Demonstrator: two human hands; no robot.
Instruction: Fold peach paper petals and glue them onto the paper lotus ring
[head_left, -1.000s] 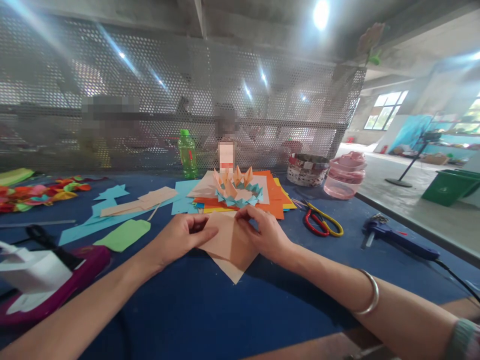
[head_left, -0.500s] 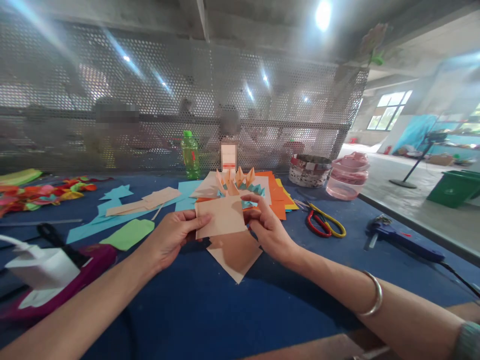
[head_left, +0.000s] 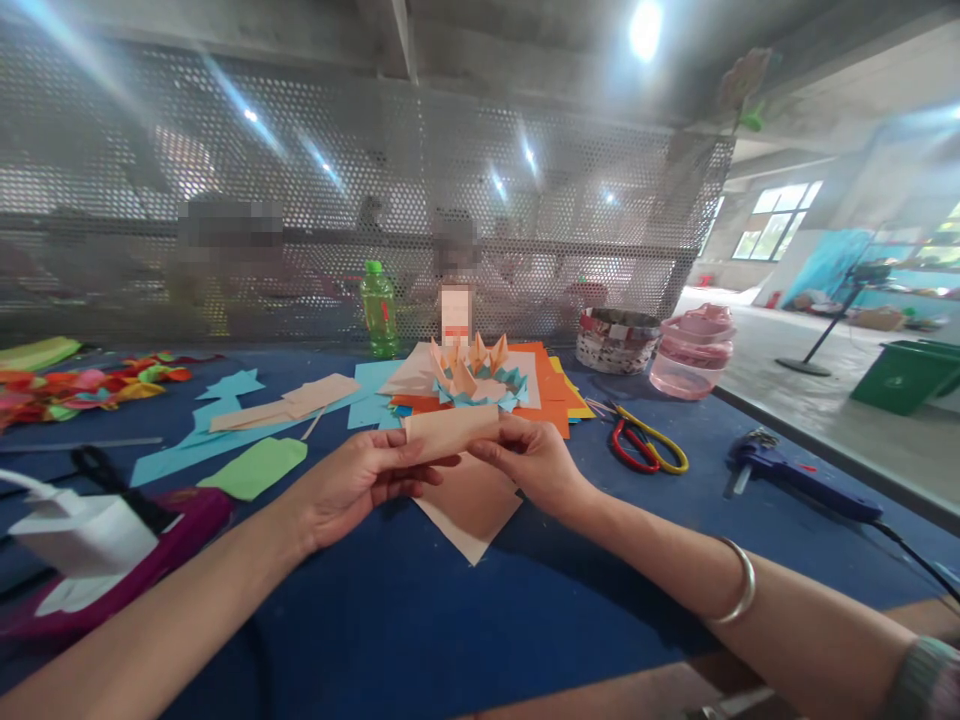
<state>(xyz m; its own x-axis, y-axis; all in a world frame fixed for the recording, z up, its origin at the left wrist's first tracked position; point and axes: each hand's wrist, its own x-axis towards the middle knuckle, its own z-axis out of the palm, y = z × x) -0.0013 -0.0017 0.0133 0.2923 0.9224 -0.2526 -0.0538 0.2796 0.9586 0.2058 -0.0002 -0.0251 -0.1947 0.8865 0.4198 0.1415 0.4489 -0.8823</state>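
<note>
Both my hands hold one small peach paper sheet point(head_left: 450, 432), folded over into a narrow strip, just above the blue table point(head_left: 360, 610). My left hand point(head_left: 360, 480) pinches its left end and my right hand point(head_left: 529, 462) pinches its right end. Under my hands lies another peach paper sheet point(head_left: 469, 510), flat on the table. Behind them, a folded paper flower point(head_left: 478, 376) in peach and teal sits on a stack of orange and yellow sheets point(head_left: 551, 400).
Red and yellow scissors point(head_left: 645, 445) and a blue glue gun point(head_left: 795, 478) lie to the right. A pink jar point(head_left: 690, 352), a round basket point(head_left: 616, 340) and a green bottle point(head_left: 379, 308) stand by the mesh screen. Paper scraps point(head_left: 255, 465) and a white-and-magenta device point(head_left: 97, 545) are at the left.
My hands lifted a peach sheet off the one on the table, held it up flat, then folded it over into a narrow strip and lowered it slightly.
</note>
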